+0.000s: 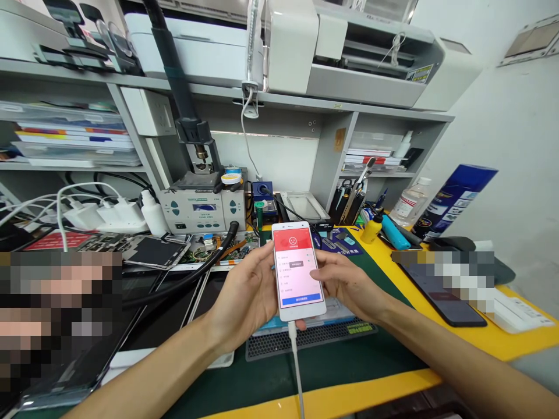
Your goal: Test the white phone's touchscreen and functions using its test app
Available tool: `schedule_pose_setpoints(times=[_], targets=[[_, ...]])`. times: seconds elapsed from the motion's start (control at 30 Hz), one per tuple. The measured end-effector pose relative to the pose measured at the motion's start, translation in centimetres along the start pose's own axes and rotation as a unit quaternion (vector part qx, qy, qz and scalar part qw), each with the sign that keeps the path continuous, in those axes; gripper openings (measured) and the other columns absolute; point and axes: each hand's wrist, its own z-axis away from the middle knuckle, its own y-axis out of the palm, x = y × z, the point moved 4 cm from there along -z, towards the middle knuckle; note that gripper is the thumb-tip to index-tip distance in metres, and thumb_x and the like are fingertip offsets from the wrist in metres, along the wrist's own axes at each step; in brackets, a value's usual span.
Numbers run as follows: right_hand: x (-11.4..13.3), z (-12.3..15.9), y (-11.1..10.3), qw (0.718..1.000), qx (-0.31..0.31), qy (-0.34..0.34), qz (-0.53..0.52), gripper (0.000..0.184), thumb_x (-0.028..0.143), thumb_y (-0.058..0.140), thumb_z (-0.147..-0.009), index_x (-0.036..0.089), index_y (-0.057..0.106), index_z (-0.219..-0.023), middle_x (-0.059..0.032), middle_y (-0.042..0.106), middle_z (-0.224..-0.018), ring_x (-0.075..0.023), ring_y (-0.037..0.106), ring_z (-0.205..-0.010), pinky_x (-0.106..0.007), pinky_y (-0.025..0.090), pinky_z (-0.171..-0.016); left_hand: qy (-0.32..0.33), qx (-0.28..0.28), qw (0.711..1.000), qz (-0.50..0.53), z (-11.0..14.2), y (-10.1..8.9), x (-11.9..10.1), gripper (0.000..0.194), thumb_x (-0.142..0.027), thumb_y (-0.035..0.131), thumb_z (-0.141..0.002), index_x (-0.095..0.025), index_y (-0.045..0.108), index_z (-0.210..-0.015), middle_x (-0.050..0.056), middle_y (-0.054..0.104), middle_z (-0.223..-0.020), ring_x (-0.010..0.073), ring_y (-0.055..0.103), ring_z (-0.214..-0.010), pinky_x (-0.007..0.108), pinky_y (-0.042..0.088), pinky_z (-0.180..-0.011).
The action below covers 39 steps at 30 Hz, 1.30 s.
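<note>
A white smartphone (pixel 299 273) is held upright, tilted back, in front of me. Its lit screen shows a red banner with a face icon, a list of rows, a small grey pop-up and a blue button. My left hand (pixel 251 285) wraps around the phone's left side and back, with fingertips showing below its lower edge. At the right edge is my right hand (pixel 349 279), its thumb over the screen and its other fingers curled by the phone's side, partly hidden. A white charging cable (pixel 295 355) runs from the phone's bottom port down toward me.
Below the phone lies a black perforated mat (pixel 271 347) on the green work mat (pixel 345 369). A hot-air station (pixel 196 210) stands behind, its black hose (pixel 192 279) crossing the left side. A dark phone (pixel 445 294), bottles and a spray can (pixel 454 201) occupy the right.
</note>
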Motion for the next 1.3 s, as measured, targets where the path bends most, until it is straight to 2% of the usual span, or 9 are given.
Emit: schedule_pose_setpoints(times=[0.2,0.63,0.9,1.07,1.3], targets=[[-0.08,0.00,0.16,1.000,-0.018,0.001,0.011,0.047,0.037,0.067,-0.076,0.017,0.064,-0.119,-0.0089,0.074,-0.091,-0.0172,0.066,-0.070,-0.029,0.048,-0.063,-0.001,-0.009,1.000,-0.017,-0.08,-0.03,-0.01,0.056,-0.048,0.033,-0.098,-0.020,0.047,-0.144,0.018,0.059,-0.132,0.0368,0.062,-0.108,0.046,0.057,-0.067],[-0.26,-0.04,0.08,1.000,-0.017,-0.003,0.011,0.046,0.039,0.068,-0.077,0.018,0.066,-0.117,-0.0067,0.073,-0.084,-0.0174,0.065,-0.069,-0.031,0.049,-0.065,0.002,-0.008,1.000,-0.018,-0.05,-0.02,0.08,0.057,-0.051,0.035,-0.097,-0.023,0.044,-0.147,0.018,0.060,-0.131,0.0382,0.061,-0.108,0.045,0.056,-0.065],[-0.15,0.03,0.20,1.000,-0.012,-0.007,0.008,0.043,0.038,0.067,-0.080,0.019,0.065,-0.118,-0.0068,0.074,-0.086,-0.0175,0.065,-0.071,-0.031,0.049,-0.069,0.003,-0.006,1.000,-0.024,-0.01,0.06,0.03,0.055,-0.048,0.034,-0.098,-0.024,0.045,-0.146,0.017,0.059,-0.133,0.0388,0.060,-0.112,0.047,0.056,-0.068],[-0.14,0.03,0.23,1.000,-0.008,-0.011,-0.001,0.042,0.037,0.064,-0.081,0.019,0.064,-0.120,-0.0087,0.075,-0.096,-0.0177,0.066,-0.072,-0.031,0.050,-0.069,0.001,-0.011,1.000,-0.027,-0.14,0.02,0.01,0.053,-0.046,0.034,-0.098,-0.025,0.046,-0.145,0.016,0.059,-0.133,0.0388,0.059,-0.112,0.048,0.056,-0.068],[-0.14,0.00,0.14,1.000,-0.004,-0.015,-0.003,0.045,0.031,0.062,-0.077,0.017,0.064,-0.119,-0.0094,0.074,-0.098,-0.0183,0.066,-0.072,-0.031,0.050,-0.068,0.002,-0.016,0.999,-0.031,-0.01,0.08,0.09,0.051,-0.045,0.035,-0.098,-0.024,0.049,-0.142,0.015,0.061,-0.130,0.0369,0.062,-0.106,0.048,0.055,-0.066]])
